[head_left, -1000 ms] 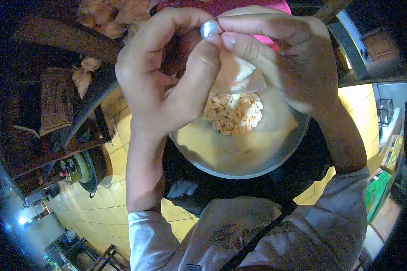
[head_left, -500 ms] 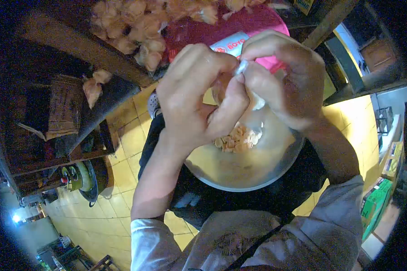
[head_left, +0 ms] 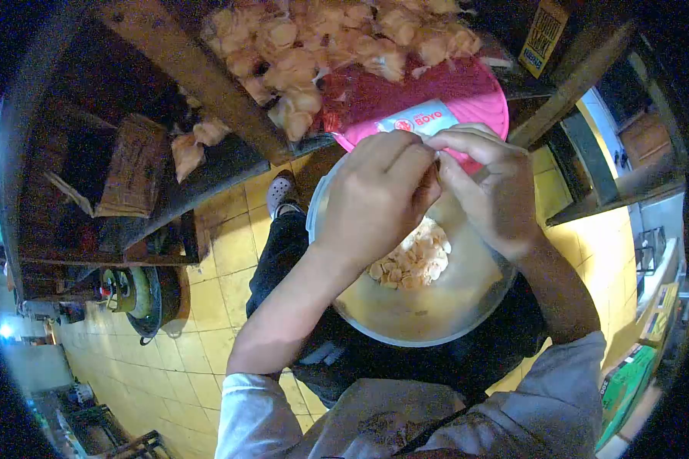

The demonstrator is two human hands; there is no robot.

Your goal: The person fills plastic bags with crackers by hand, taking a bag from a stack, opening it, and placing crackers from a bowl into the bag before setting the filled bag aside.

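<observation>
My left hand (head_left: 379, 195) and my right hand (head_left: 497, 187) meet above a large metal bowl (head_left: 436, 325) on my lap. Their fingertips pinch a whitish twist of a small plastic bag (head_left: 431, 143). Most of that bag is hidden behind my fingers, so I cannot make out what it holds. In the bowl lies a heap of thin, pale round chips (head_left: 415, 260). Just beyond my hands, a packet printed BOYO (head_left: 421, 116) rests on a pink plastic item (head_left: 482, 92).
Several filled clear bags of chips (head_left: 298, 65) crowd the wooden table at the top. A cardboard piece (head_left: 134, 164) sits on the left shelf, near a dark pan (head_left: 161, 298). Wooden beams (head_left: 199, 57) frame the table. A green box (head_left: 628, 382) stands at right.
My left hand has turned so its back covers more of the bag, and the fingertips have drawn closer together. The view has shifted, showing more of the table and bowl.
</observation>
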